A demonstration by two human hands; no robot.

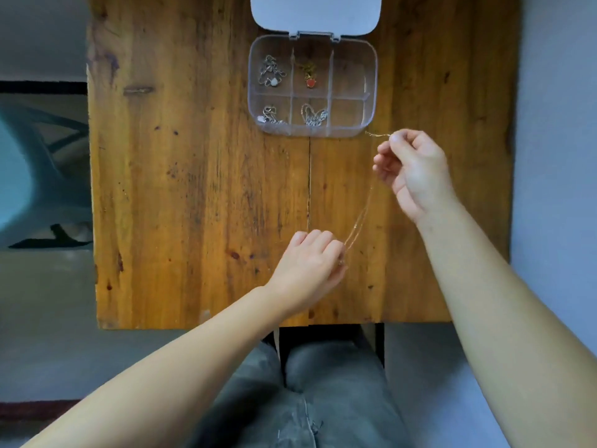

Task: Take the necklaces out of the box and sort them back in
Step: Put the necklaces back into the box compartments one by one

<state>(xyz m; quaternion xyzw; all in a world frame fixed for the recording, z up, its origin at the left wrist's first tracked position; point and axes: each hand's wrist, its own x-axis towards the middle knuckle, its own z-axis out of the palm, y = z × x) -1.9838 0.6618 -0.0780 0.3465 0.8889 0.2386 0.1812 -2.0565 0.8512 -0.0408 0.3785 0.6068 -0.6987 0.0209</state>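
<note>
A clear plastic box [371,76] with six compartments lies open at the table's far middle, its white lid [315,12] folded back. The two left compartments each hold a silver necklace [270,72], the top middle holds a gold chain with a red pendant [310,81], and the bottom middle holds a silver chain [314,115]. Both right compartments look bare. A thin gold necklace [361,216] stretches between my hands. My right hand [413,171] pinches its upper end just below the box. My left hand [310,265] is closed on its lower end near the table's front.
The wooden table [193,189] has a crack running down its middle. Its front edge is just above my lap. A teal chair [35,169] stands off the left side.
</note>
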